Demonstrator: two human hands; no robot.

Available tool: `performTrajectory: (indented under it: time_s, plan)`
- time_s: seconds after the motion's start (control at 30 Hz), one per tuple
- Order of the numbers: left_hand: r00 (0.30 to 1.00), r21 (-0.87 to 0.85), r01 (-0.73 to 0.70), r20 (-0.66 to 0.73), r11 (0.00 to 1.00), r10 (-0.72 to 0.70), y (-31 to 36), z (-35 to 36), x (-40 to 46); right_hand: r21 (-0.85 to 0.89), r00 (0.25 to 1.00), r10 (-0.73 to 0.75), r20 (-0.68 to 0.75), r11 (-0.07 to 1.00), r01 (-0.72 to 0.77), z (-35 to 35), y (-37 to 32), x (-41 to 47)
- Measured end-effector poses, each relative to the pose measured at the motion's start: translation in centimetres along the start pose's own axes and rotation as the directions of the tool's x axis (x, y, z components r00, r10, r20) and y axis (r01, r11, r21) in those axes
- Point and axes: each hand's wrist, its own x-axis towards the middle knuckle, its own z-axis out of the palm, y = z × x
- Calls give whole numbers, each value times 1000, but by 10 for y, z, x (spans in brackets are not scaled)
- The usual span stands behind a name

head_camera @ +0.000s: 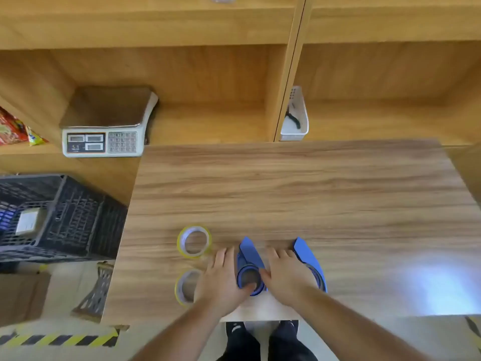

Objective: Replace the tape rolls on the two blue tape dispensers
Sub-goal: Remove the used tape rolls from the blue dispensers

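Between my two hands sits the nearer blue tape dispenser (249, 269), its round hub toward me and its pointed nose away. My left hand (223, 277) rests flat beside it with fingers spread, the thumb reaching into the hub ring; it grips nothing that I can see. My right hand (286, 273) lies open too, its thumb against the same dispenser and its fingers draped over the second blue dispenser (311, 261) on its outer side. Whether either hub holds a spent core I cannot tell; the picture is smeared.

Just outside my left hand a yellow-edged clear tape roll (185, 285) lies flat, partly under the wrist, and a second roll (194, 241) lies beyond it, ahead of the fingertips.

My worry is the near table edge (260, 317), close behind both wrists: a pull toward me could drag a dispenser off. The left wrist could also nudge the near roll sideways. And the cutter blades, which I judge sit at the noses, could nick the right hand's fingertips.
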Motion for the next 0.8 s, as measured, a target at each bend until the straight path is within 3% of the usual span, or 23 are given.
performTrajectory:
  time_s: [0.2,0.47,0.8]
  plan:
    - [993,-37,60,100,998,-56,7,44,-4,71,991,89,102,993,-97,31,2,4]
    - [988,-68,133,86,989,-127,13,67,4,48,982,118,146,991,-126,40,9,10]
    - [995,-55,4,98,998,1,-13,59,5,-12,975,143,171,990,-143,26,13,11]
